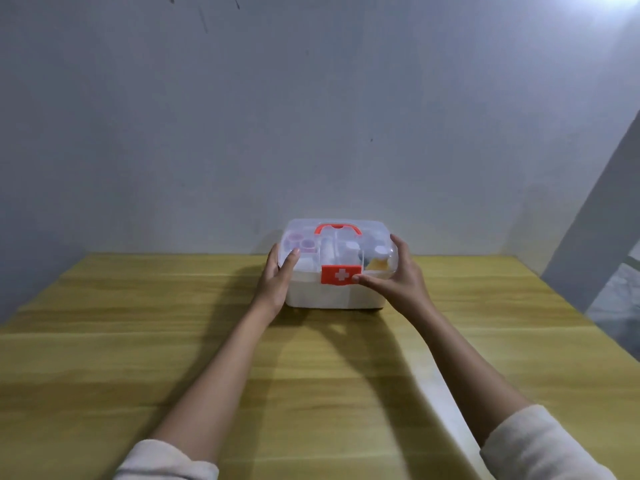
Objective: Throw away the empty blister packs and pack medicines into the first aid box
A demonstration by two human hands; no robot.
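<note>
I see cream-white fleecy cloth on the left sleeve [166, 460] and right sleeve [543, 445] — both end near the elbows.

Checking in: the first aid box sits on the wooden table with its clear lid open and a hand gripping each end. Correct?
Not quite. The head view shows the clear lid down on the first aid box, red latch at the front. The rest holds: it sits on the wooden table, left hand and right hand gripping its ends.

bare table [138, 341] around box [311, 296], wall [242, 133] behind
</note>
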